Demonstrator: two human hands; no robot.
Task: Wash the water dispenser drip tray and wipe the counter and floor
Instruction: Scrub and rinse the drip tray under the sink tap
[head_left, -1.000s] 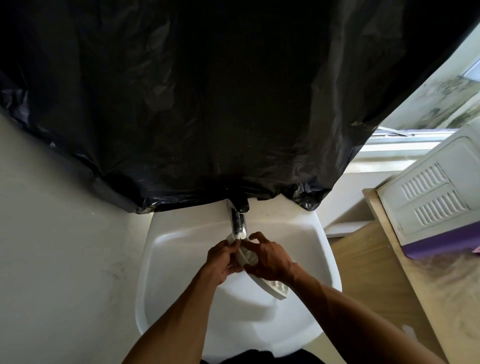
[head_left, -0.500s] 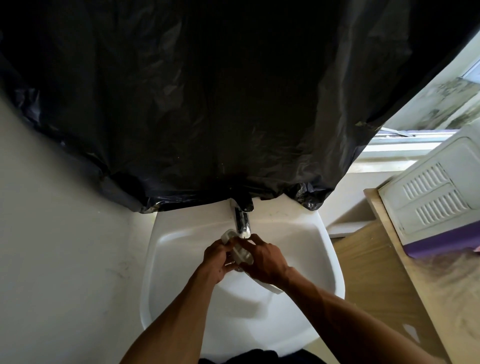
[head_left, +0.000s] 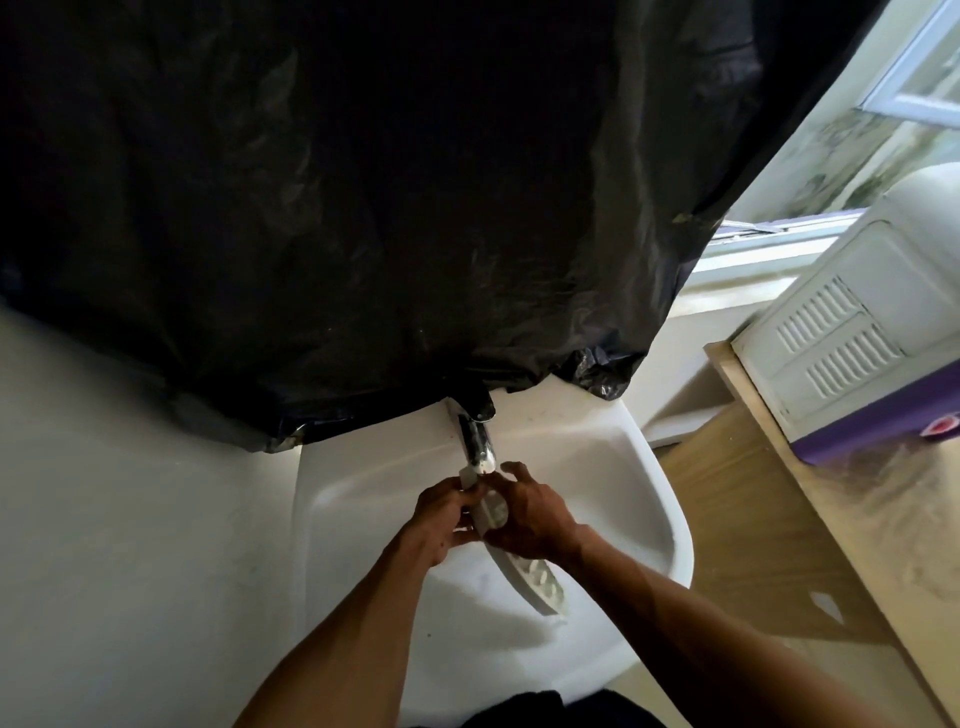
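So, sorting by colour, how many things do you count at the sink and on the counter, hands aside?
White: 3 (sink, drip tray, vented appliance)
Black: 1 (plastic sheet)
Silver: 1 (tap)
Wood: 1 (counter)
Total: 6

Domestic washroom or utility corner. Evidence: white wall-hung basin with chrome tap, plain pale wall, black plastic sheet hung above the basin, window at right, wooden table carrying a white, vented appliance.
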